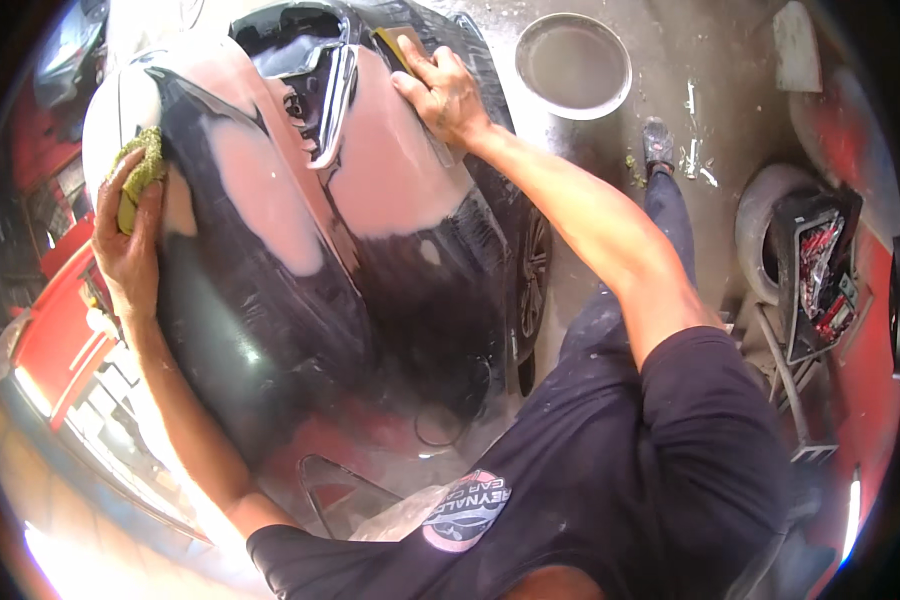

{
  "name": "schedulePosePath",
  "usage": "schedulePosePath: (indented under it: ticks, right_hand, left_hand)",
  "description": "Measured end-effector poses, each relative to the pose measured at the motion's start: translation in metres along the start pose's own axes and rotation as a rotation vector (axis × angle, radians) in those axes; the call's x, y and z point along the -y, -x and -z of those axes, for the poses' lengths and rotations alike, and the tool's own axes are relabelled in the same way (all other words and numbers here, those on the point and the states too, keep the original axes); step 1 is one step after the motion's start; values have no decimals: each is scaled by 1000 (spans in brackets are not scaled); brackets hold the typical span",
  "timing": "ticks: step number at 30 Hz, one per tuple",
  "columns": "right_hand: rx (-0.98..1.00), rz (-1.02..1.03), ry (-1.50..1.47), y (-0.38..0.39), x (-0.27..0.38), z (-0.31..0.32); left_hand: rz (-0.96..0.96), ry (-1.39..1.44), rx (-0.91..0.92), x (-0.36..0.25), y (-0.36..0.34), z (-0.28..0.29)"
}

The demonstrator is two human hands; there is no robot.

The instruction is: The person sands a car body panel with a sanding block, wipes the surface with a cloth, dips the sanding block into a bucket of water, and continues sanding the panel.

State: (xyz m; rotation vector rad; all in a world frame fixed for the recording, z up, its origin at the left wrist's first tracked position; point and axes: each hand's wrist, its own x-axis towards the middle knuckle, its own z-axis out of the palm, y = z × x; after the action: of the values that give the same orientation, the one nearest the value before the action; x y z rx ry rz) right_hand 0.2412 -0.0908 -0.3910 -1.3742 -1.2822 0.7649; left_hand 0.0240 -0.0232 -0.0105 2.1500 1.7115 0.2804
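Observation:
A black car body panel (270, 325) with smoothed pink filler patches (385, 190) lies in front of me. My left hand (130, 262) is closed round a yellow-green, rough-textured sponge (147, 158) at the panel's left side. On the right, my right hand (452, 100) grips a long yellow sanding block (394, 46) laid flat against the pink patch. The palm and fingers cover much of the block. Between the two hands is a dark opening in the panel with a bright trim strip (340, 110) along it.
A round basin of greyish water (573, 65) stands on the floor at the far right. Nearer are a tyre (760, 230), an open black case with red contents (825, 270) and a metal stand (785, 380). My shoe (658, 142) is beside white scraps. A car wheel (533, 265) adjoins the panel.

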Motion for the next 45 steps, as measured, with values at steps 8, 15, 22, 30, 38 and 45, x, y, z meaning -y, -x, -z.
schedulePosePath:
  ticks: [8, 15, 22, 30, 38, 45]
  right_hand:
    - [-70, 276, 90, 18, 11, 7]
    - [-63, 111, -140, 52, 61, 10]
    - [3, -1, -82, -50, 17, -6]
    - [0, 7, -64, -57, 14, -1]
    - [-20, 168, -101, 13, 52, 14]
    - [54, 14, -94, -16, 51, 1]
  left_hand:
    - [-8, -46, -8, 2, -2, 4]
    - [-33, -146, -21, 0, 11, 12]
    - [-49, -141, -17, -7, 3, 3]
    - [-64, -176, -24, -15, 0, 1]
    - [-74, -224, -32, -17, 4, 8]
    - [-6, -157, -35, -10, 9, 7]
